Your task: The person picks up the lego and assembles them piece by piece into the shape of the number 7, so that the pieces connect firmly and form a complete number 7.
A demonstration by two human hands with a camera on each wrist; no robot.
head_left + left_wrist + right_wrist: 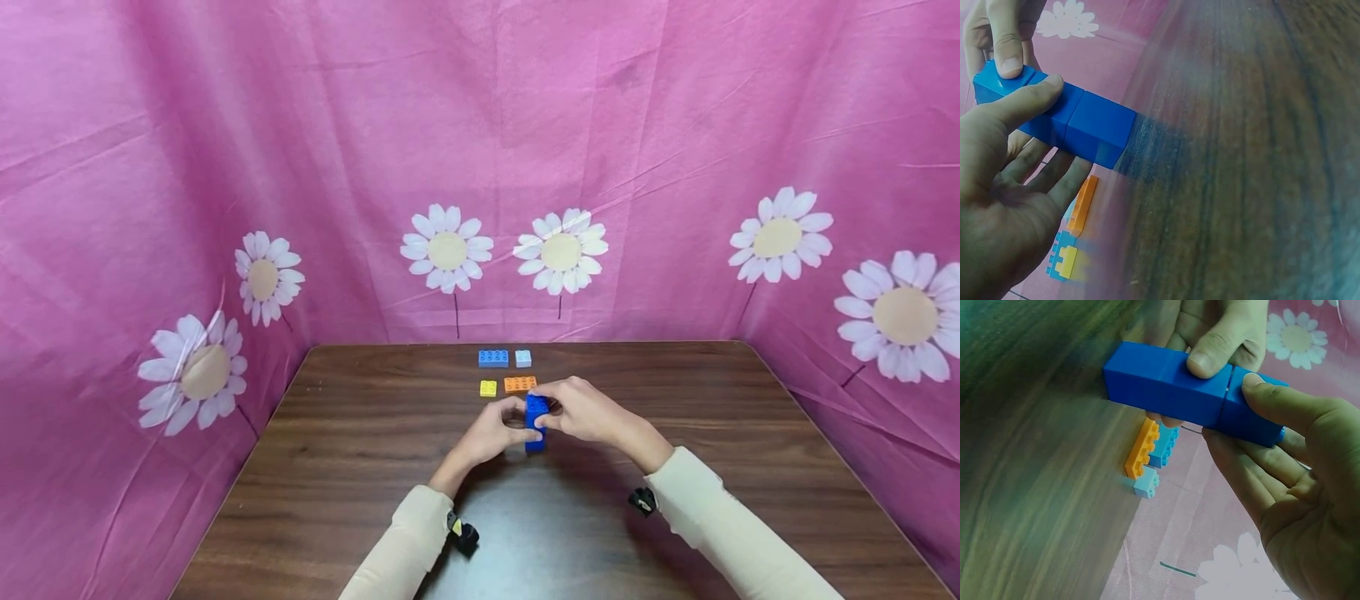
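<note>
A tower of blue toy building blocks [536,408] stands upright on the table between the two hands. Low on the tower, the left hand [489,433] grips it with the thumb on one side and fingers on the other. The right hand [591,412] pinches the top block [1250,415] between thumb and fingers. A thin seam shows under that block in the right wrist view. Toward the base, the lower blue blocks [1100,128] touch the wood or stand very close to it.
Behind the hands lie an orange block [520,384], a small yellow block [488,388], a lighter blue block [493,358] and a small pale blue block [523,358]. The brown wooden table [352,467] ends at a pink flowered curtain [495,150].
</note>
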